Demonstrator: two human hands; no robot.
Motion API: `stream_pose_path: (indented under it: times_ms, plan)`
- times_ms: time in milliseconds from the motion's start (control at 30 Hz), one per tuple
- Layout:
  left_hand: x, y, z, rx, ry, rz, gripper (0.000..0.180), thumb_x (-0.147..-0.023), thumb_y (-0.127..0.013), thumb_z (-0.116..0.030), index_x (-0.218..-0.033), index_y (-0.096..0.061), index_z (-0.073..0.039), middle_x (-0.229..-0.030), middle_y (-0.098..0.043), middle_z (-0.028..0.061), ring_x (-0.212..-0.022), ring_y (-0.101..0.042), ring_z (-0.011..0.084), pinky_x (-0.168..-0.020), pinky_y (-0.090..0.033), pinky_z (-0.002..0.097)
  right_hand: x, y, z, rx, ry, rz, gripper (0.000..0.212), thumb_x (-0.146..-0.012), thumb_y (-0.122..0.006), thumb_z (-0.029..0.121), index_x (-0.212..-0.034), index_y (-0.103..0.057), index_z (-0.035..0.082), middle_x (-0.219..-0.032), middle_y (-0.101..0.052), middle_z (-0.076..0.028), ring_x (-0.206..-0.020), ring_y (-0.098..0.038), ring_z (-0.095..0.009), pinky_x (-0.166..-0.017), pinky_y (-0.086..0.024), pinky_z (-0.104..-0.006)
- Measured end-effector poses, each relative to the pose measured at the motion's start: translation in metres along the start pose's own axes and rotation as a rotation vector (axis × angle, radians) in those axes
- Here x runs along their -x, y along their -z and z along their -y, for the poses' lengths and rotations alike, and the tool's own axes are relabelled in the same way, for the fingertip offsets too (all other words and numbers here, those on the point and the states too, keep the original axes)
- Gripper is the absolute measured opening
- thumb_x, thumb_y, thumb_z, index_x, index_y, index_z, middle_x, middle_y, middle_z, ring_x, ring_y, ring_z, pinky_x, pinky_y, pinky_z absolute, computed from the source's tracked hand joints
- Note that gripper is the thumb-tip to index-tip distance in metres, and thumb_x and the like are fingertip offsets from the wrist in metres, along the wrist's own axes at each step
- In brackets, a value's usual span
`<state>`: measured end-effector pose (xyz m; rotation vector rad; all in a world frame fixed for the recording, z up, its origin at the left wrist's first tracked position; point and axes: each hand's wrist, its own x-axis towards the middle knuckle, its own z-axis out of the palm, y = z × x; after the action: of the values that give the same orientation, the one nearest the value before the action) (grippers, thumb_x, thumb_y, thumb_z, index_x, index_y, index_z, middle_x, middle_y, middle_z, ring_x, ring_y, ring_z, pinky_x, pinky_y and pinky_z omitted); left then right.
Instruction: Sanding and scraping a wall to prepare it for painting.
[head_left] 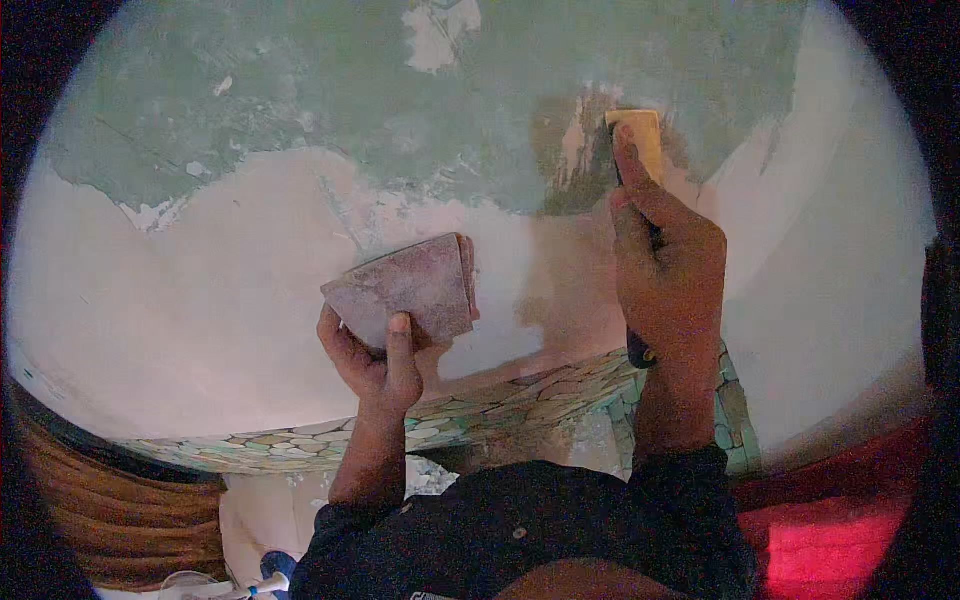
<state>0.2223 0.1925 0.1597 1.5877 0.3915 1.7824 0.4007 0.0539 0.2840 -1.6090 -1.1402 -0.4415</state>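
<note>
My right hand (672,250) is closed around a putty knife (648,135), with its thumb pressed on the yellowish blade. The dark end of the handle sticks out below my palm. The blade is at the green upper part of the wall (300,90); the frame does not show for sure whether it touches. In my left hand (375,360) is a dusty mauve-grey folded sheet (410,290), likely sandpaper, several layers thick. The thumb lies on its face and the fingers are behind it. The sheet is in front of the white, smoothed part of the wall (180,310).
Bare white spots and ragged edges mark the green paint. Below the white area runs a band of stone-patterned tiles (330,435). Brown folded cloth (120,500) lies at the lower left, and bright red fabric (830,550) at the lower right.
</note>
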Motion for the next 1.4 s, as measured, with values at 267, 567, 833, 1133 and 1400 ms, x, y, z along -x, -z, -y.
stream_pose_path:
  times_ms: [267, 567, 833, 1133, 1400]
  plan:
    - [0.001, 0.003, 0.000, 0.034, 0.041, -0.041, 0.073, -0.079, -0.071, -0.028, -0.130, -0.027, -0.003, -0.125, -0.041, 0.0165, -0.114, -0.044, 0.0268, -0.097, -0.037, 0.0417, -0.005, -0.003, 0.000, -0.051, 0.130, -0.012, 0.042, -0.085, -0.054, -0.002, -0.125, -0.055, 0.010, -0.111, -0.063, -0.010, -0.090, -0.052, -0.007, -0.080, -0.043, -0.0216]
    - [0.000, -0.003, -0.001, -0.009, -0.052, 0.004, 0.064, -0.085, -0.063, -0.021, -0.128, -0.023, 0.003, -0.120, -0.042, 0.0195, -0.107, -0.048, 0.0240, -0.091, -0.041, 0.0375, -0.004, -0.009, -0.022, -0.051, 0.224, -0.055, 0.054, -0.077, -0.055, -0.003, -0.128, -0.054, 0.018, -0.085, -0.067, -0.015, -0.066, -0.064, -0.025, -0.064, -0.052, -0.0317]
    - [0.001, 0.001, 0.004, -0.014, -0.035, -0.002, 0.068, -0.082, -0.067, -0.025, -0.130, -0.026, -0.001, -0.125, -0.041, 0.0184, -0.114, -0.044, 0.0263, -0.096, -0.037, 0.0408, -0.007, 0.010, -0.021, 0.123, 0.312, 0.110, 0.058, -0.075, -0.055, -0.003, -0.128, -0.054, 0.021, -0.078, -0.065, -0.014, -0.064, -0.062, -0.029, -0.062, -0.051, -0.0345]
    - [-0.001, 0.000, -0.001, -0.010, -0.053, 0.032, 0.059, -0.087, -0.061, -0.019, -0.127, -0.024, 0.003, -0.119, -0.042, 0.0194, -0.108, -0.046, 0.0233, -0.091, -0.040, 0.0374, -0.008, 0.007, -0.006, 0.137, 0.222, 0.125, 0.053, -0.078, -0.056, 0.000, -0.127, -0.055, 0.022, -0.076, -0.064, -0.017, -0.064, -0.062, -0.029, -0.061, -0.050, -0.0344]
    - [0.002, 0.001, 0.004, 0.031, -0.018, -0.011, 0.067, -0.082, -0.068, -0.023, -0.129, -0.026, -0.002, -0.125, -0.041, 0.0178, -0.114, -0.044, 0.0261, -0.096, -0.038, 0.0407, -0.002, -0.017, 0.005, -0.022, 0.222, -0.045, 0.044, -0.085, -0.051, -0.003, -0.126, -0.054, 0.013, -0.093, -0.066, -0.005, -0.064, -0.041, -0.003, -0.055, -0.039, -0.0199]
